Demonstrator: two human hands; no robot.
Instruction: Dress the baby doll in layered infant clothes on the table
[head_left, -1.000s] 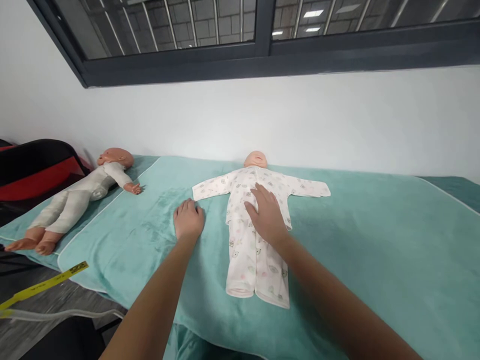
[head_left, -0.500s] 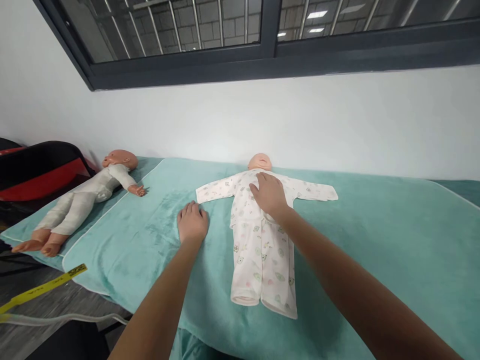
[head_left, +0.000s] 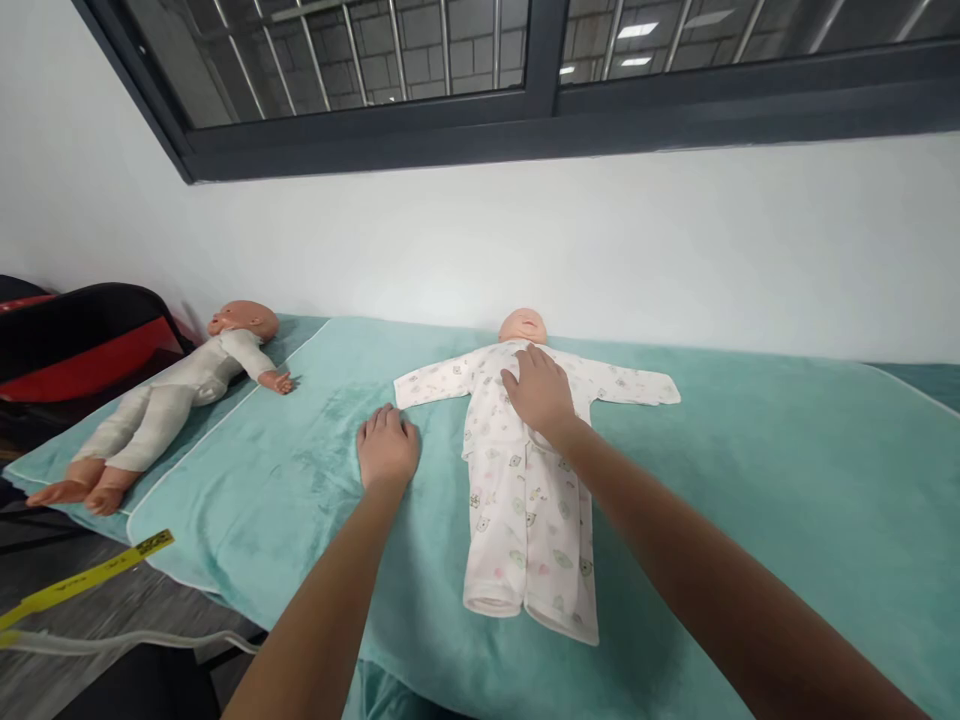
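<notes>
A baby doll (head_left: 523, 325) lies on its back on a teal blanket (head_left: 750, 480), dressed in a white printed sleepsuit (head_left: 525, 500) with the sleeves spread out. My right hand (head_left: 540, 392) rests flat on the sleepsuit's chest, fingers stretched out toward the collar. My left hand (head_left: 387, 450) lies palm down on the blanket just left of the doll, below its sleeve, fingers lightly curled and holding nothing.
A second doll (head_left: 172, 392) in a plain white suit lies on a teal blanket at the left. Behind it is a black and red chair (head_left: 75, 345). A yellow tape (head_left: 82, 577) crosses the lower left. A white wall and a dark window frame stand behind.
My right hand has slid up the sleepsuit from the belly to the chest. My left hand has stayed on the blanket.
</notes>
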